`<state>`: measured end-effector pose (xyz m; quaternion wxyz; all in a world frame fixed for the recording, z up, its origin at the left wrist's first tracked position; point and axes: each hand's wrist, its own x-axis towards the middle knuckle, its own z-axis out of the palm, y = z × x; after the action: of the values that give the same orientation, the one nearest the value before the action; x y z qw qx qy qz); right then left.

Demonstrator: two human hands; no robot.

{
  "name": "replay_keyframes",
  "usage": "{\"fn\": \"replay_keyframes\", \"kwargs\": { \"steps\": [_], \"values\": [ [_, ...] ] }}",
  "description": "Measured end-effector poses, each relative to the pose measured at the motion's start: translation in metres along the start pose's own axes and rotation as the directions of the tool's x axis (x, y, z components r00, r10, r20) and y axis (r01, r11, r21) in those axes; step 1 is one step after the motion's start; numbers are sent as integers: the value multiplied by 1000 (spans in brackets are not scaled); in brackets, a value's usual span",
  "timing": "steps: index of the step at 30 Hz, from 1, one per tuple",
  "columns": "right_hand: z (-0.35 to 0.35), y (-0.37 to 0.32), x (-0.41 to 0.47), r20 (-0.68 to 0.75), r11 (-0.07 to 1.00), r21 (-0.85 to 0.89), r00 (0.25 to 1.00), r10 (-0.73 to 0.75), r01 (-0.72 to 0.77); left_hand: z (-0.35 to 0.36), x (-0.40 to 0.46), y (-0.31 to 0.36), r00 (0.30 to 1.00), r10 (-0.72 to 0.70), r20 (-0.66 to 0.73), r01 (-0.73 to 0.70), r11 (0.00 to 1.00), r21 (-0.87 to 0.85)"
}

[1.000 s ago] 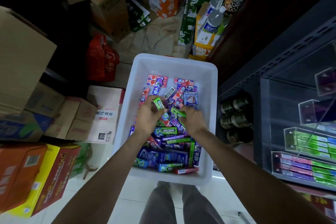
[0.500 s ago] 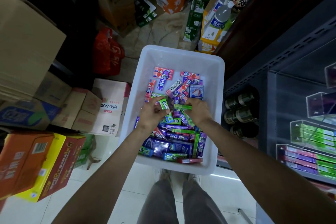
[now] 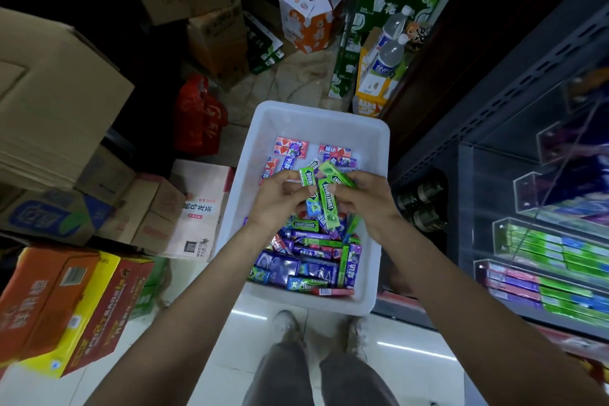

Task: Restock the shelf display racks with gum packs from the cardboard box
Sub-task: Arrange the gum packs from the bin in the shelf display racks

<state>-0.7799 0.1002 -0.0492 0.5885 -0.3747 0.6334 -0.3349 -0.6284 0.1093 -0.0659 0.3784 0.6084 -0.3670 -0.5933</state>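
Green gum packs (image 3: 328, 204) reading DOUBLEMINT hanging over white tub (image 3: 379, 175). I'm seeing left hand (image 3: 280, 199) pinching one, right hand (image 3: 365, 198) gripping others. Loose packs (image 3: 306, 257) below partly hidden. Display rack (image 3: 543, 250) at right blurring, labels unreadable.

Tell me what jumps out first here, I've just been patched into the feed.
A white plastic bin on the floor at centre, heaped with bright gum packs, draws the eye. Above it the left hand and right hand each grip green Doublemint packs. On the right, clear display racks hold rows of green and pink packs.
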Motion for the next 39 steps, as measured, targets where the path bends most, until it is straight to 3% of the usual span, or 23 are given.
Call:
{"fn": "replay_keyframes", "kwargs": {
  "steps": [9, 18, 28, 33, 35, 39],
  "values": [
    [-65, -42, -60, -16, 976, 95, 981, -194, 195, 61, -46, 62, 993, 106, 58, -111, 989, 97],
    [-226, -32, -138, -110, 950, 96, 952, -287, 298, 216, -114, 72, 965, 220, 144, -229, 972, 50],
    [-402, 14, -174, -234, 880, -338, 876, -421, 332, 341, -158, 53, 973, 228, 34, -229, 972, 50],
    [-430, 28, -161, -143, 643, -704, 827, -544, 301, 351, -166, 56, 973, 232, -16, -230, 970, 78],
    [-431, 32, -154, -90, 539, -788, 811, -578, 297, 350, -166, 56, 971, 234, -40, -229, 969, 95],
    [-427, 38, -143, -41, 439, -870, 853, -520, 226, 350, -169, 56, 970, 228, -83, -218, 969, 117]
  ]
}}
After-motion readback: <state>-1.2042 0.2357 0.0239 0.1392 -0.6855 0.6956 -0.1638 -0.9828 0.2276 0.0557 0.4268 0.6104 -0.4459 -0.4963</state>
